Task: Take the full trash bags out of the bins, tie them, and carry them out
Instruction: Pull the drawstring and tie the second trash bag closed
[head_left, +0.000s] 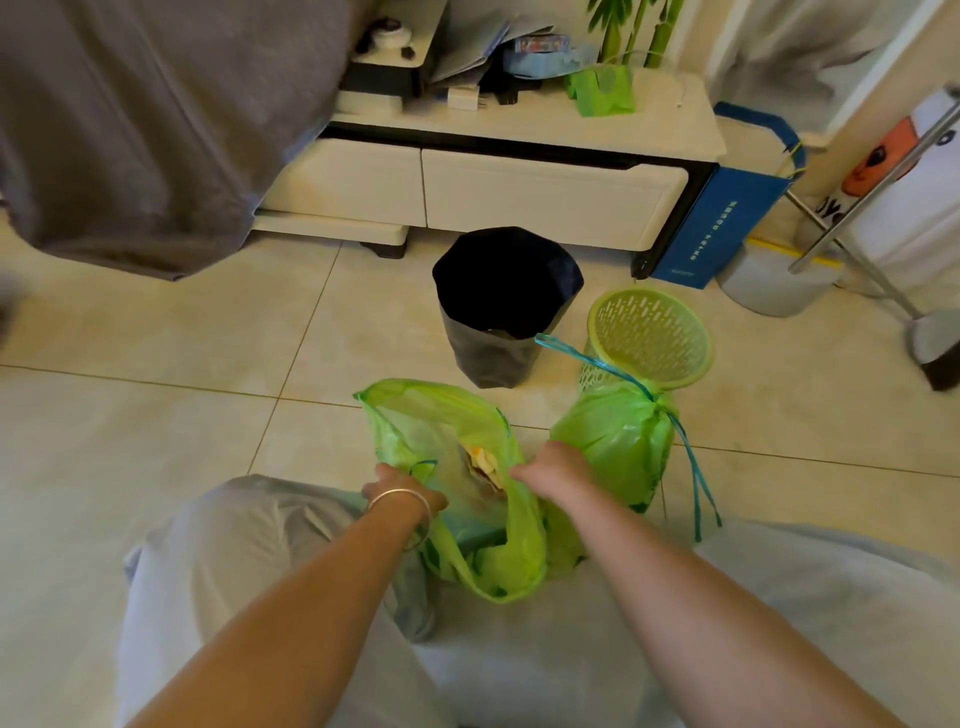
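Both hands, left (402, 488) and right (550, 467), grip the open bag (441, 441) rim; next, cinch its drawstring (423, 464).

Soft, warm daylight fills the room, brightest toward the upper right, where the pale wall is nearly washed out. The glossy cream floor tiles (156, 332) carry a diffuse sheen and only faint shadows. The black-lined round bin (506, 280) reads as a featureless dark hollow. Straight lines bow near the edges from the wide lens, and the whole picture is slightly soft, most at the corners.
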